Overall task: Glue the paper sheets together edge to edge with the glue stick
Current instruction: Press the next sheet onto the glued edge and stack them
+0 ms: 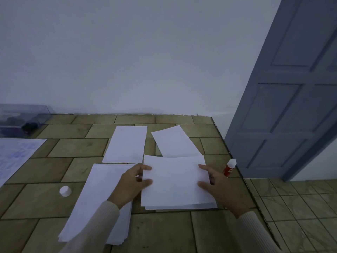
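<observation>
White paper, a small pile of sheets (175, 181), at centre of a tan tiled surface (164, 230). Left hand (131, 185) pinches the pile's 9 o'clock edge, with thumb and forefinger on top and the remaining fingers hidden underneath. Right hand (218, 187) pinches the 3 o'clock edge likewise. Whether the pile is lifted or resting cannot be told. Its far edge covers the near corner of a single sheet (174, 143) at 1 o'clock. Another sheet (125, 144) lies at 11 o'clock, and a thicker stack (102, 198) at 8 o'clock, partly hidden by the left sleeve. Glue stick (229, 168), red, uncapped, label blurred, lies at 3 o'clock, just beside the right hand. White cap (65, 191) at 9 o'clock, well apart. Printed sheet (14, 157), cut off by the frame, text illegible
</observation>
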